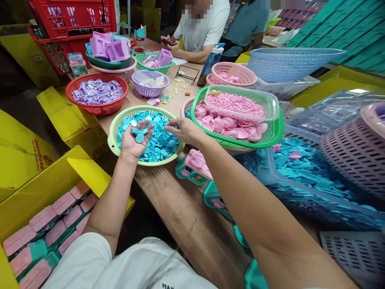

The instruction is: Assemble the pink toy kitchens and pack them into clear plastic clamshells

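Observation:
My left hand (131,145) is palm up over the near left part of a pale green basket (112,141), cupping a few small blue plastic discs (140,138) on its palm and fingers. More blue round pieces (164,150) fill the basket below. At the basket's right rim, my right hand (185,131) has its thumb and fingers drawn together in a pinch; whether a small piece is between them I cannot make out.
Right of the basket, a green basket (276,134) holds pink pieces and a clear tub. A red bowl (72,100) of purple parts stands left. Teal-and-pink toys (195,164) line the table's near side. An open yellow carton (99,170) is lower left. Another person (200,36) sits across.

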